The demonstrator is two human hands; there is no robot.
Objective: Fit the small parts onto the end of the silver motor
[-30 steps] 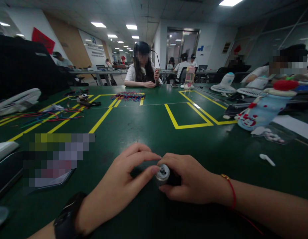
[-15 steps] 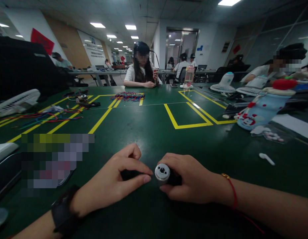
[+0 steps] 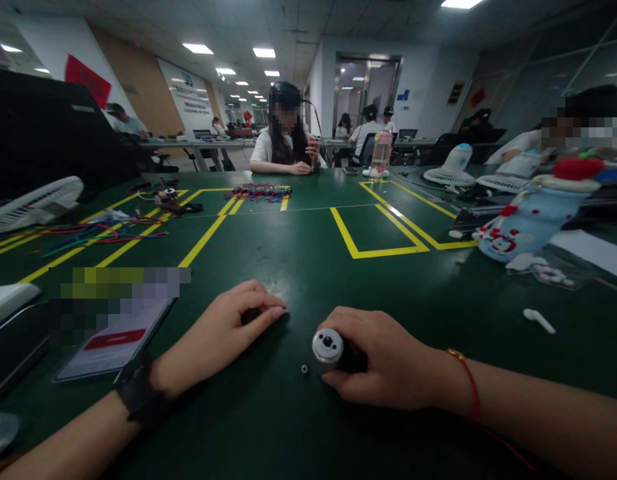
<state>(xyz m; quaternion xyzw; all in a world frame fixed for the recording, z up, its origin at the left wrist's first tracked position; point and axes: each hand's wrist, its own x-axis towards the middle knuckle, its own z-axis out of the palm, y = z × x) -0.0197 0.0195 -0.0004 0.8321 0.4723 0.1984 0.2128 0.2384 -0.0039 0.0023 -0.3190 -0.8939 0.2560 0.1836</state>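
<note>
My right hand [image 3: 383,357] is wrapped round a silver cylindrical motor [image 3: 328,345], its round end face tilted up toward me with a dark centre and small holes. On the green table just left of the motor lies a tiny metal ring-like part [image 3: 304,369], touched by neither hand. My left hand [image 3: 233,317] rests lower-left of centre, thumb and fingers pinched together. A small greyish bit seems to show at the fingertips, too small to name. A black watch [image 3: 138,388] is on the left wrist.
A phone [image 3: 121,340] lies by my left forearm. Wires [image 3: 108,233] and a small white fan [image 3: 36,203] are farther left. To the right are an earbud [image 3: 539,321], a blue bottle [image 3: 533,220] and a plastic bag [image 3: 543,272]. A person [image 3: 286,143] sits opposite.
My left hand has drawn back from the motor, up and to the left, and its fingers have closed together. The tiny ring-like part now shows on the table. The right hand stays.
</note>
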